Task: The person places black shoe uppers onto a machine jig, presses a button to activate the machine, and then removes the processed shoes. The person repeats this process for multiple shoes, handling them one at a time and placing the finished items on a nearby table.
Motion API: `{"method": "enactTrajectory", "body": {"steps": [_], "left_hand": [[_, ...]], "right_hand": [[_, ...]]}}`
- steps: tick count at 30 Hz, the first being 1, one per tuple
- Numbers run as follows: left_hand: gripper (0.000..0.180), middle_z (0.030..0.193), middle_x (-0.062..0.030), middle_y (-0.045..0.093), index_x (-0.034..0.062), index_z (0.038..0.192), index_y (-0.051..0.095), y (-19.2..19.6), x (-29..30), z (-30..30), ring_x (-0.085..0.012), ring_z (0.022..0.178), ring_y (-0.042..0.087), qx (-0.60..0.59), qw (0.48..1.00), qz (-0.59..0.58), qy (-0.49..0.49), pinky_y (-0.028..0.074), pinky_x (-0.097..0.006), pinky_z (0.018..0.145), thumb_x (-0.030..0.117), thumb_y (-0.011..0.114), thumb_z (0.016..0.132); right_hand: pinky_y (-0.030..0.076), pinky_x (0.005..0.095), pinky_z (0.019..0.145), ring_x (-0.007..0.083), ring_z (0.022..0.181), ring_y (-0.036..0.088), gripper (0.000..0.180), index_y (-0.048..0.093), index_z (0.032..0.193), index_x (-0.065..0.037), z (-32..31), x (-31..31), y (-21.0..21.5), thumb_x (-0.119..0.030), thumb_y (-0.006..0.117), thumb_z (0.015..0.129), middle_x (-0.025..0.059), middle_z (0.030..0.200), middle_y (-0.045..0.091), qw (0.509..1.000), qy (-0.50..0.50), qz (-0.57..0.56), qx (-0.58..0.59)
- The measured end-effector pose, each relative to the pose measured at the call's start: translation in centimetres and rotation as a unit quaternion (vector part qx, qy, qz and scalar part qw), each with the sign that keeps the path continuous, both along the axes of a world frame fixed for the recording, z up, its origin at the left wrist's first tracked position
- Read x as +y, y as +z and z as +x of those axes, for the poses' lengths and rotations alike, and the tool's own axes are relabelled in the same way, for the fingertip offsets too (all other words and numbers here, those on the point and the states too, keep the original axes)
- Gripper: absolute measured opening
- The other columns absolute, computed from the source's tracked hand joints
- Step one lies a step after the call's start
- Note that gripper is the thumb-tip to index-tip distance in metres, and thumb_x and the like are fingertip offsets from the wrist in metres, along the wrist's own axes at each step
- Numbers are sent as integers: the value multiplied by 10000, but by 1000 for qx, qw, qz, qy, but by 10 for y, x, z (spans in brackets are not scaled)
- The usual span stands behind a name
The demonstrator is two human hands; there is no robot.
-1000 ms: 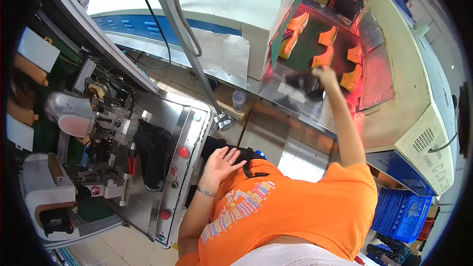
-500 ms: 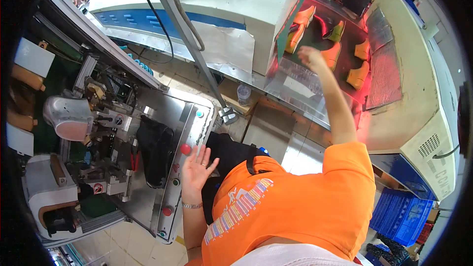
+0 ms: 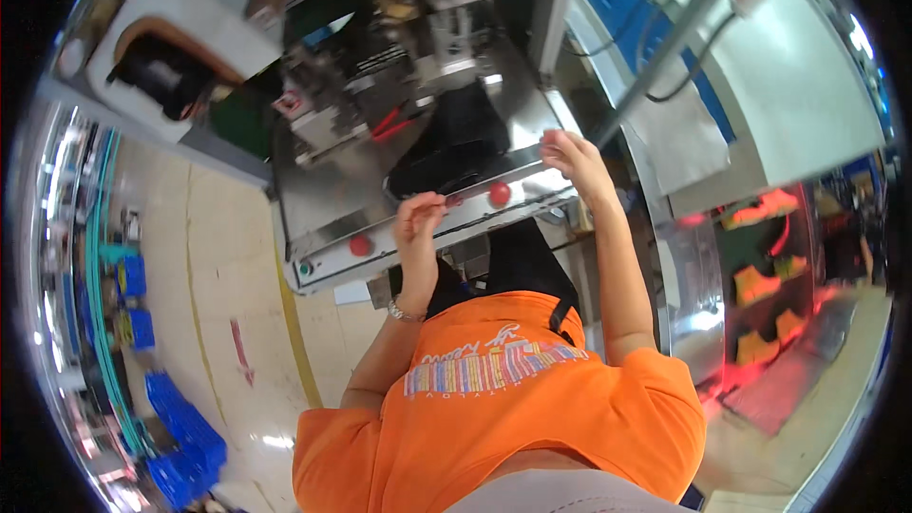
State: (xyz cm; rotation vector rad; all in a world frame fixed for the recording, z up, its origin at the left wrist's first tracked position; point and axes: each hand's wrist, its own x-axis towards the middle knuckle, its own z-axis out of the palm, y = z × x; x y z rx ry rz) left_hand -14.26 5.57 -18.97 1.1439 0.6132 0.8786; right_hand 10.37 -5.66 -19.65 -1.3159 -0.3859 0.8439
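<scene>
Steel, brushed: sloping front panel (image 3: 323, 199) of a bench machine, just ahead of the torso in the orange shirt (image 3: 513, 418).

- Black piece (image 3: 446, 138), soft-looking, dark, shape unclear; lies on the panel's middle, beyond both hands and between them.
- Red buttons, round, on the near strip: one left (image 3: 359, 245), one middle (image 3: 500, 194). Green button (image 3: 304, 268) at the near-left corner.
- Left hand (image 3: 418, 218): fingers curled, tips at the near strip between the two red buttons, close below the black piece. Nothing seen pinched; whether touching metal, cannot tell.
- Right hand (image 3: 570, 154): fingers bent over the panel's right edge, right of the black piece. Gripping or only resting, cannot tell.
- Wristwatch (image 3: 404, 309) on the left wrist.
- Orange shoe parts (image 3: 760, 285) in a red-lit chamber, well apart to the right.
- Blue crates (image 3: 180, 446) on the floor, near left.

Step in hand, as judged: arriving at the machine front, black piece in place, buttons unpressed. Next move calls for fingers kept off the black piece and a sure, square touch on the near strip.
</scene>
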Motion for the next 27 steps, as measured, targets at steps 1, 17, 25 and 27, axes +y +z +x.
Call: {"method": "enactTrajectory", "body": {"steps": [1,17,25,27], "left_hand": [[162,942,-46,593,57,981,542,-2,1,-5,-94,831,544,-12,1000,0,-2,416,-215,738,43,519,821],[172,933,-22,586,74,952,554,10,29,-56,-84,839,529,-32,988,-110,107,405,-196,713,16,510,797],[299,1138,-73,499,59,1137,460,18,58,-37,-181,1073,458,-3,990,94,110,339,-304,934,121,468,845],[361,1191,-86,474,57,1205,422,55,56,0,-181,1106,441,37,985,113,-125,328,-306,949,239,445,893]], "right_hand": [[450,320,769,215,890,574,389,552,1030,32,8,30,-12,-304,543,834,150,959,591,989,-18,-54,-138],[384,431,888,268,1001,491,252,514,1010,-60,-45,152,-58,-260,533,856,89,1025,546,844,-160,117,499],[429,313,852,193,935,579,391,520,1077,-22,-54,28,40,-193,658,753,91,1038,595,909,233,216,269],[450,305,823,201,913,590,458,521,1081,-7,-53,30,82,-173,709,698,106,1029,598,857,369,256,252]]}}
